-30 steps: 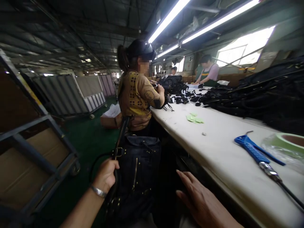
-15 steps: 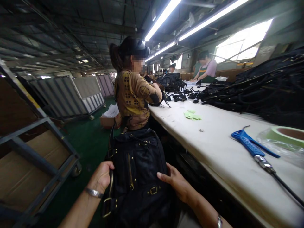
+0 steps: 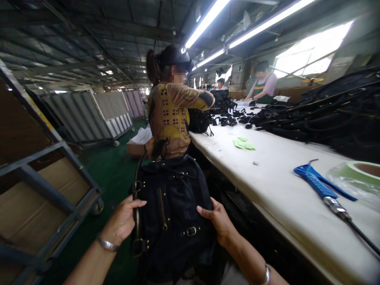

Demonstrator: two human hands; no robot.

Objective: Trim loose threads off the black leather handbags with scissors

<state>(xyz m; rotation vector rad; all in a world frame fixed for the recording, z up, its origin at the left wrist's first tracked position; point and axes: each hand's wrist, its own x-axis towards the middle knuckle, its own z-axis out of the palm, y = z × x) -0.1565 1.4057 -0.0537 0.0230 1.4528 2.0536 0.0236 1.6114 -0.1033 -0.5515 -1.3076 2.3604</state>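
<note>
A black backpack (image 3: 181, 202) with brass-coloured buckles and a vertical zip is held up in front of me, beside the table edge. My left hand (image 3: 123, 217) grips its left side, the thumb lying on the front near a side strap. On the other side my right hand (image 3: 215, 217) clasps the bag's right edge, thumb on the front and the other fingers mostly hidden behind. The bag's back is out of sight.
On the white table (image 3: 267, 190) lie a blue air gun (image 3: 317, 180) with a hose, a green tape roll (image 3: 362, 172), green slips (image 3: 244, 144) and a pile of black bags (image 3: 326, 107). A co-worker (image 3: 172, 114) stands ahead. A metal cart (image 3: 53, 190) is at left.
My left hand has shifted its grip, its thumb now reaching onto the bag's front. The co-worker ahead has raised an arm over the table. The view has shifted slightly.
</note>
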